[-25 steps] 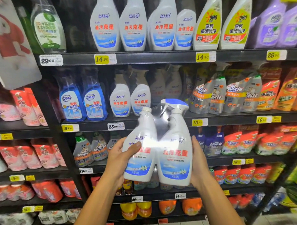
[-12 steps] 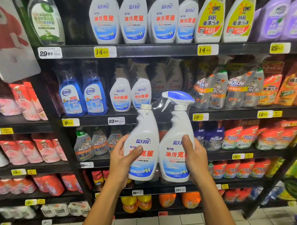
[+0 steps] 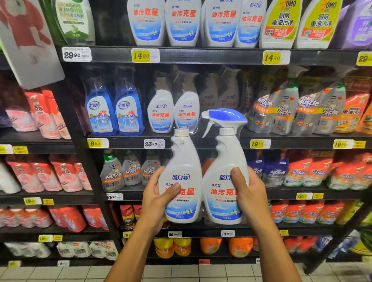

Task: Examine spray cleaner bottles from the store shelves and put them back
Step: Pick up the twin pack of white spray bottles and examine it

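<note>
While both hands grip as before, the twin-bottle pack (image 3: 202,183) sits higher; left hand (image 3: 155,200), right hand (image 3: 249,192).

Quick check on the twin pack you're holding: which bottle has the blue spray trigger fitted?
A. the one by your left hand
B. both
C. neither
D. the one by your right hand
D: the bottle gripped by the right hand carries the blue spray trigger, while the one in the left hand has only a plain white cap.
</note>
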A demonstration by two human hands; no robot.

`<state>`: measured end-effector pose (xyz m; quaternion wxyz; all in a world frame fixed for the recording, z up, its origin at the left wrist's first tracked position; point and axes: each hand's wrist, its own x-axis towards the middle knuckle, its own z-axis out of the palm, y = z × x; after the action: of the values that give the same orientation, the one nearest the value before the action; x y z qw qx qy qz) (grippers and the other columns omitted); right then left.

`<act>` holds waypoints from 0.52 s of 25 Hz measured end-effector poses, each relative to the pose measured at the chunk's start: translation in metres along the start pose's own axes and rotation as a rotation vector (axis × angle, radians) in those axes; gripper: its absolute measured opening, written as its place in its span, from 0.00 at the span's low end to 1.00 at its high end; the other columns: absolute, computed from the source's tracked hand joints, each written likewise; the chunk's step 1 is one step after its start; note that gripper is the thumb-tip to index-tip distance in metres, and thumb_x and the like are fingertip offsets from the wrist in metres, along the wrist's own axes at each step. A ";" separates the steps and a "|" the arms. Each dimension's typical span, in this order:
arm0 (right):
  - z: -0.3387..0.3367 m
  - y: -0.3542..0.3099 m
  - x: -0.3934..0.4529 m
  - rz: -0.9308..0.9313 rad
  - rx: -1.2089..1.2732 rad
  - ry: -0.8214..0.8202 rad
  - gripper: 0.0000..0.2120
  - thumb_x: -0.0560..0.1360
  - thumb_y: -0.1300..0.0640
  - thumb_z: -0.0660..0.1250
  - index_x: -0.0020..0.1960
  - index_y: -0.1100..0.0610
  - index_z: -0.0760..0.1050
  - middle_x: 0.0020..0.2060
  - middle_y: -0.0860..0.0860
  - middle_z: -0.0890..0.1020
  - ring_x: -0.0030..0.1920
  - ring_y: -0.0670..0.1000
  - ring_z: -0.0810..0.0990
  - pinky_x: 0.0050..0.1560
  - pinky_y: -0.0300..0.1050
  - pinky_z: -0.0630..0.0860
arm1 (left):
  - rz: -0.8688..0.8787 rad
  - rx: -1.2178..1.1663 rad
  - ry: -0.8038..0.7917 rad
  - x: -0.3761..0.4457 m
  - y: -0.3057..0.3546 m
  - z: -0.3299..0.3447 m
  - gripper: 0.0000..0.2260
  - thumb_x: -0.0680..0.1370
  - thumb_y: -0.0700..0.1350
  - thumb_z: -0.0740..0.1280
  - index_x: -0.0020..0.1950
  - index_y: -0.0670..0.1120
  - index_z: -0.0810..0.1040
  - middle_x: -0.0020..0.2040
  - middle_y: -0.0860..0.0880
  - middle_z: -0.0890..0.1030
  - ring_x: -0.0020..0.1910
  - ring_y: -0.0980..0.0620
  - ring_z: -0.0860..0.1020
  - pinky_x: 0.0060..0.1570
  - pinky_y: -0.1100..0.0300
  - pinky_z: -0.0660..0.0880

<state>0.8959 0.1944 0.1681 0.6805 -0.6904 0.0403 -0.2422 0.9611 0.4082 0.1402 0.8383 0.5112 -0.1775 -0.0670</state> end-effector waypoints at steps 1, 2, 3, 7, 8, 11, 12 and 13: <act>0.002 0.000 0.000 -0.014 -0.012 -0.011 0.19 0.72 0.40 0.66 0.53 0.53 0.77 0.43 0.47 0.87 0.42 0.47 0.87 0.34 0.36 0.79 | 0.006 0.009 -0.011 0.000 0.002 -0.003 0.29 0.61 0.52 0.83 0.59 0.54 0.79 0.55 0.41 0.84 0.51 0.41 0.84 0.42 0.51 0.82; 0.004 0.000 0.000 -0.027 -0.025 -0.025 0.18 0.72 0.40 0.66 0.54 0.53 0.77 0.44 0.46 0.87 0.43 0.47 0.87 0.35 0.35 0.79 | 0.012 0.023 -0.021 0.000 0.005 -0.005 0.29 0.61 0.52 0.83 0.59 0.54 0.79 0.55 0.42 0.84 0.52 0.41 0.84 0.42 0.51 0.82; 0.005 0.000 0.000 -0.043 -0.039 -0.044 0.17 0.74 0.41 0.66 0.54 0.53 0.76 0.44 0.45 0.87 0.44 0.47 0.86 0.36 0.35 0.79 | 0.020 0.044 -0.032 0.000 0.009 -0.008 0.29 0.61 0.52 0.83 0.60 0.54 0.78 0.55 0.42 0.84 0.52 0.42 0.84 0.43 0.52 0.82; 0.002 -0.011 0.006 -0.131 -0.156 -0.199 0.20 0.71 0.33 0.69 0.56 0.44 0.76 0.50 0.43 0.85 0.49 0.43 0.85 0.43 0.35 0.79 | 0.082 0.201 -0.061 0.005 0.028 -0.023 0.30 0.60 0.51 0.82 0.60 0.56 0.77 0.54 0.46 0.84 0.53 0.47 0.83 0.46 0.56 0.81; 0.000 -0.013 0.008 -0.141 -0.189 -0.238 0.20 0.69 0.32 0.70 0.56 0.42 0.77 0.51 0.43 0.84 0.51 0.43 0.84 0.46 0.35 0.79 | 0.100 0.268 -0.055 0.009 0.034 -0.029 0.30 0.61 0.49 0.81 0.61 0.57 0.76 0.55 0.47 0.84 0.54 0.48 0.83 0.47 0.57 0.81; 0.001 -0.014 0.013 -0.163 -0.264 -0.329 0.20 0.69 0.40 0.72 0.59 0.35 0.75 0.55 0.38 0.82 0.55 0.40 0.80 0.49 0.36 0.78 | 0.163 0.522 -0.062 0.021 0.046 -0.042 0.30 0.64 0.40 0.77 0.58 0.67 0.76 0.56 0.56 0.82 0.55 0.56 0.80 0.52 0.63 0.78; 0.004 -0.013 0.013 -0.176 -0.298 -0.331 0.21 0.68 0.41 0.73 0.60 0.34 0.74 0.55 0.37 0.81 0.56 0.39 0.80 0.50 0.36 0.76 | 0.185 0.581 -0.064 0.024 0.048 -0.044 0.32 0.65 0.36 0.76 0.56 0.70 0.76 0.56 0.60 0.81 0.55 0.60 0.79 0.51 0.67 0.76; 0.008 -0.012 0.013 -0.196 -0.329 -0.319 0.21 0.68 0.41 0.73 0.60 0.33 0.74 0.56 0.36 0.81 0.57 0.38 0.79 0.52 0.38 0.75 | 0.206 0.611 -0.060 0.025 0.049 -0.047 0.35 0.67 0.32 0.75 0.55 0.72 0.75 0.55 0.64 0.81 0.55 0.64 0.78 0.50 0.70 0.76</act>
<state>0.9073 0.1975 0.1838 0.5301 -0.8218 -0.0960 -0.1852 0.9981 0.4625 0.1697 0.6428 0.7163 -0.2649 0.0595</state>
